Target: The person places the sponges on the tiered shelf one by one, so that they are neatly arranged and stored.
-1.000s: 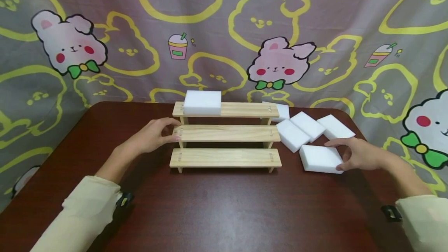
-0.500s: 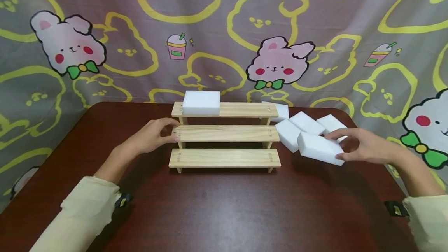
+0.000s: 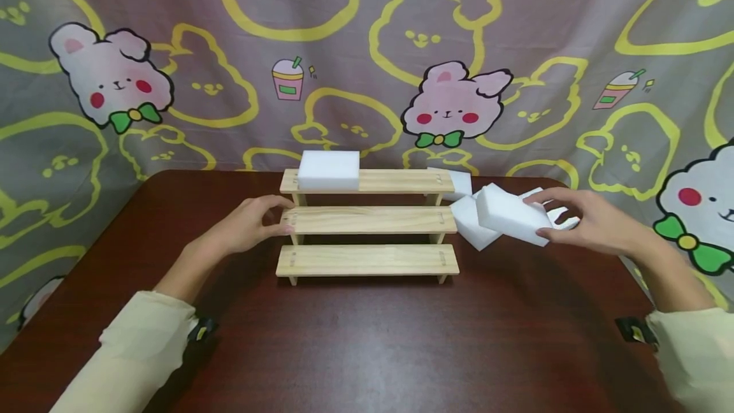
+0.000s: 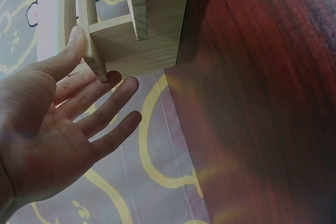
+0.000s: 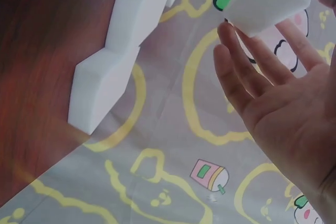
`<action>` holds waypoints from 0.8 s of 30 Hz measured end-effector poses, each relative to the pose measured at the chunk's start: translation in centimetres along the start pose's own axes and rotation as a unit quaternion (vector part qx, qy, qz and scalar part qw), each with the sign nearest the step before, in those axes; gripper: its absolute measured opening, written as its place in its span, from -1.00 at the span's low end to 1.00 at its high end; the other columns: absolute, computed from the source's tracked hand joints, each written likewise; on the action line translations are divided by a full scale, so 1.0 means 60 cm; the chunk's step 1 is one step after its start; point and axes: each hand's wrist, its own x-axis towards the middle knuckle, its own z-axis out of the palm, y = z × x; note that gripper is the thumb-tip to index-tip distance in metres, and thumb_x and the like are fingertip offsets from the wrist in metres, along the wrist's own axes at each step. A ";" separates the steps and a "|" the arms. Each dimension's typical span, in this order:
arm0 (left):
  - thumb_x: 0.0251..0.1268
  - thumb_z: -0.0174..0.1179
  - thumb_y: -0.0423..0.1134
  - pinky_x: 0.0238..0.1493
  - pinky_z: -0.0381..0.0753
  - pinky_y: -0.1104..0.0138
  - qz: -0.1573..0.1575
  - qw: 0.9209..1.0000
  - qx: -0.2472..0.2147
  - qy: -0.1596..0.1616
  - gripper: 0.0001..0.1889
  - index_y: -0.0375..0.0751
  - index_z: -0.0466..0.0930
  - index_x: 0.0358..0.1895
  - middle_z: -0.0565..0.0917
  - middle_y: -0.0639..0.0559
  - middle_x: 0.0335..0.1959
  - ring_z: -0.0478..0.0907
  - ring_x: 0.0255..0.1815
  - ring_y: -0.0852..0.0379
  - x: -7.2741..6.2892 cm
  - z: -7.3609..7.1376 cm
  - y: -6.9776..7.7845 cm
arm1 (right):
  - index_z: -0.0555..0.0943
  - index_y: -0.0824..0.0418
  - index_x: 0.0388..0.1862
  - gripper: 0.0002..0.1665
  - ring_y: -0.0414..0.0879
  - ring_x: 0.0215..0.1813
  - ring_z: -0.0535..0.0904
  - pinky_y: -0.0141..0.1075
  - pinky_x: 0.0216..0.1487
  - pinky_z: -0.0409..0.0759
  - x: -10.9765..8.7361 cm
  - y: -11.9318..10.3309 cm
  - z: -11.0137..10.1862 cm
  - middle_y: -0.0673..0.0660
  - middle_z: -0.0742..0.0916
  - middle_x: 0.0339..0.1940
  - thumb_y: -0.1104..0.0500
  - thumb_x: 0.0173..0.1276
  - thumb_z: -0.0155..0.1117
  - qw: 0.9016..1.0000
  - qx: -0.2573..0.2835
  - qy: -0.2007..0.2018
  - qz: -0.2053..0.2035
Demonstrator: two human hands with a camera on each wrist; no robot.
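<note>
A three-tier wooden stand (image 3: pixel 367 260) stands mid-table in the head view. My left hand (image 3: pixel 246 225) pinches the left end of its middle tier, thumb on one face and index finger on the other; the remaining fingers spread free in the left wrist view. On the top tier, toward the left, lies a white sponge block (image 3: pixel 329 174). Between thumb and fingertips my right hand (image 3: pixel 599 222) grips another white sponge block (image 5: pixel 268 3), raised and tilted over the loose blocks. The held block and the hand partly hide those behind.
Several loose white blocks lie right of the stand, among them one sponge block (image 3: pixel 471 223) near the middle tier and another block (image 3: pixel 462 185) behind the top tier. The dark red table (image 3: pixel 367 343) ends at a patterned curtain (image 3: pixel 355 69).
My right hand has lifted the white sponge block off the table and carried it up, back and slightly left, tilting it. My left hand stays on the stand.
</note>
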 end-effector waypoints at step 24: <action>0.39 0.40 -0.26 -0.01 0.65 -0.08 0.007 1.000 0.000 0.006 -0.54 -0.46 0.57 0.23 0.70 -0.28 0.03 0.70 -0.05 -0.18 -0.003 0.001 -0.002 | 0.69 0.22 0.15 -0.41 -0.31 -0.17 0.65 -0.64 -0.07 0.54 0.076 -0.067 0.018 0.11 0.74 -0.01 0.34 0.10 0.64 0.992 0.018 0.081 -0.093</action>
